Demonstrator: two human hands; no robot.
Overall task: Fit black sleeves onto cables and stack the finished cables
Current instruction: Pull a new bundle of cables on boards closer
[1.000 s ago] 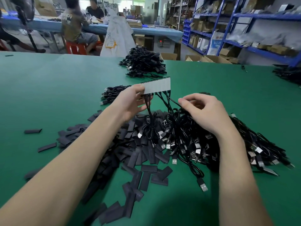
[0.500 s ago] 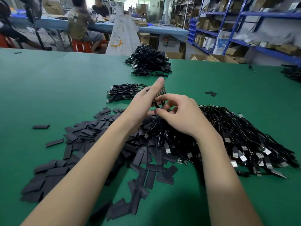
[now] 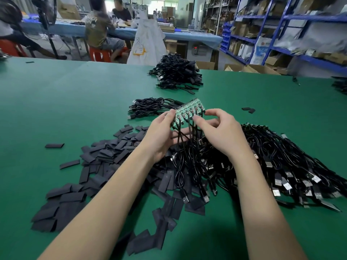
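Observation:
I hold a green circuit-board strip (image 3: 188, 109) with several black USB cables (image 3: 187, 162) hanging from it, above the green table (image 3: 75, 102). My left hand (image 3: 161, 136) grips its left end from below. My right hand (image 3: 219, 132) pinches its right edge between thumb and forefinger. Flat black sleeves (image 3: 105, 152) lie scattered in a heap under my left forearm. A big pile of loose black cables (image 3: 285, 162) lies to the right. A small bundle of cables (image 3: 150, 106) lies just beyond my hands, and a larger stack (image 3: 177, 74) sits farther back.
Two stray sleeves (image 3: 248, 110) lie on the table at the right, one more sleeve (image 3: 54, 146) at the left. Beyond the far edge are seated people at a blue table (image 3: 105, 32), a white sack (image 3: 148, 44), cardboard boxes and blue shelving (image 3: 281, 30).
The strip was held upright showing its pale side, dropped low behind my hands, and now lies tilted with its green side up. My right hand has moved onto its right edge.

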